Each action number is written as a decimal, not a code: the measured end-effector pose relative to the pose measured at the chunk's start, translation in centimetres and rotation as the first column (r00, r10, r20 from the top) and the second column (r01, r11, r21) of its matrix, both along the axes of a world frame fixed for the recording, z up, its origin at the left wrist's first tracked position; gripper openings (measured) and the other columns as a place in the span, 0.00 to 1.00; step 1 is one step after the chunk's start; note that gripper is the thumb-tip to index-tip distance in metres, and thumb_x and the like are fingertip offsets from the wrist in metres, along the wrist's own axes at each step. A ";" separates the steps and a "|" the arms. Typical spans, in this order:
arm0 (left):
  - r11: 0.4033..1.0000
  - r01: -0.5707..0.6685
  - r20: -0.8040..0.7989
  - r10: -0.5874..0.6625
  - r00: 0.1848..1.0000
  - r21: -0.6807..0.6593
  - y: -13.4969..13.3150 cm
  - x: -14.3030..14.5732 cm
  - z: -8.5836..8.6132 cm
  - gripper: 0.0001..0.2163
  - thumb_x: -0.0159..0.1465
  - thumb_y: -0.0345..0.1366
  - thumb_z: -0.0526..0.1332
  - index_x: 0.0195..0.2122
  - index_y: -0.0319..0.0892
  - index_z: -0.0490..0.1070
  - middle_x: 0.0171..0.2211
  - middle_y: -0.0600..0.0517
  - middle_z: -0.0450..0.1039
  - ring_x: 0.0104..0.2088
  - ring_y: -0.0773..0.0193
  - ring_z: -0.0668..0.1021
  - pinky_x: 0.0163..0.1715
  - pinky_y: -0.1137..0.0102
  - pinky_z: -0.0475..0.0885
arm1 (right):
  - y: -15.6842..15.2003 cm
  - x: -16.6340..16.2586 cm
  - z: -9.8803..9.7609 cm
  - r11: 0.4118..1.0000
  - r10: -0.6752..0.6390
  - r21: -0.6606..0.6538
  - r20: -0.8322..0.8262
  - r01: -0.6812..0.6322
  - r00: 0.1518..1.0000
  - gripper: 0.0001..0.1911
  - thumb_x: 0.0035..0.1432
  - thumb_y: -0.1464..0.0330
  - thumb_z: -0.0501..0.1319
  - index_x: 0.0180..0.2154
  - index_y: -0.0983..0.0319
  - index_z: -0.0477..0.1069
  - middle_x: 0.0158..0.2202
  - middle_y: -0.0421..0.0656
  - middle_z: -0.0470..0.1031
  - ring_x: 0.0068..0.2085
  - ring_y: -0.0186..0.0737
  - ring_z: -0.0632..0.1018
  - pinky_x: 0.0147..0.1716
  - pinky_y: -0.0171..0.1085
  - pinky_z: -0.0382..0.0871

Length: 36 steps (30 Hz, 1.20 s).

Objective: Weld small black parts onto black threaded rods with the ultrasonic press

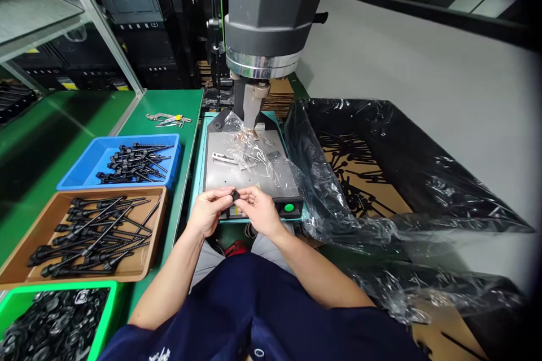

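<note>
A small black plastic part (pixel 235 195) is pinched between the fingertips of both hands, just in front of the machine's near edge. My left hand (pixel 209 210) is closed on its left side, thumb and forefinger together. From the right, my right hand (pixel 260 208) also grips it with thumb and fingers. The part is too small and too covered to name its kind. Beyond the hands lies the grey machine bed (pixel 215 176) with a metal fixture (pixel 248 164) and clear plastic film. Above the fixture hangs the machine's pointed metal head (pixel 253 104).
On the left bench are a blue tray (pixel 74 177) and a brown tray (pixel 158 225) of long black stems, a green bin (pixel 110 304) of black parts, and pliers (pixel 163 118). A film-lined box (pixel 398 130) stands right. The green button (pixel 289 207) sits near my right hand.
</note>
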<state>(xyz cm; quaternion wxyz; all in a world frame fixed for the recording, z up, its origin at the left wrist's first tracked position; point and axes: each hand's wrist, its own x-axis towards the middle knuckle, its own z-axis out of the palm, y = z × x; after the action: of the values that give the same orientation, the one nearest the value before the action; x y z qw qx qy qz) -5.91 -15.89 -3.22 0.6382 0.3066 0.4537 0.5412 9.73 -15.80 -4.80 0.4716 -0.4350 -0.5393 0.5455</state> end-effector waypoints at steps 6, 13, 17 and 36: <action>0.986 0.105 -0.209 -0.076 0.975 0.132 0.3 -0.4 0.4 0.12 0.46 0.40 0.75 0.29 0.40 0.81 0.40 0.42 0.81 0.46 0.50 0.80 0.52 0.55 0.71 | 0.4 0.5 0.2 0.995 0.022 -0.090 -0.074 -0.029 0.997 0.15 0.49 0.62 0.68 0.37 0.62 0.70 0.27 0.38 0.74 0.25 0.33 0.75 0.21 0.32 0.69; 0.951 0.165 -0.319 -0.077 0.945 0.261 0.0 -0.5 0.1 0.08 0.53 0.39 0.72 0.32 0.42 0.82 0.40 0.45 0.81 0.45 0.53 0.80 0.51 0.58 0.72 | 0.5 0.5 0.0 0.980 0.055 -0.180 -0.189 -0.089 0.980 0.16 0.47 0.61 0.70 0.35 0.62 0.70 0.23 0.37 0.73 0.22 0.32 0.73 0.19 0.31 0.66; 0.929 0.193 -0.404 -0.052 0.913 0.316 -0.1 -0.5 -0.1 0.07 0.55 0.40 0.70 0.33 0.43 0.82 0.41 0.45 0.80 0.45 0.54 0.80 0.51 0.58 0.72 | 0.3 0.4 -0.6 0.997 -0.039 -0.063 -0.081 0.034 0.996 0.12 0.50 0.64 0.68 0.36 0.62 0.71 0.25 0.38 0.74 0.24 0.33 0.74 0.21 0.32 0.67; 0.949 -0.169 -0.436 0.276 0.857 0.267 14.7 0.3 -3.8 0.30 0.55 0.42 0.69 0.58 0.39 0.65 0.60 0.37 0.65 0.61 0.53 0.69 0.59 0.61 0.64 | 6.9 1.1 -7.9 0.934 -0.198 -0.337 -0.223 0.115 0.955 0.20 0.49 0.56 0.67 0.38 0.63 0.70 0.25 0.39 0.73 0.20 0.28 0.68 0.17 0.27 0.59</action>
<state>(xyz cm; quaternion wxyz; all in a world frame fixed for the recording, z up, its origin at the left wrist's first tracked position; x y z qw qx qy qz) -5.63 -1.20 -7.01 0.4046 0.4418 0.5641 0.5683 10.87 -8.93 -12.71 0.5019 -0.4744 -0.3423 0.6371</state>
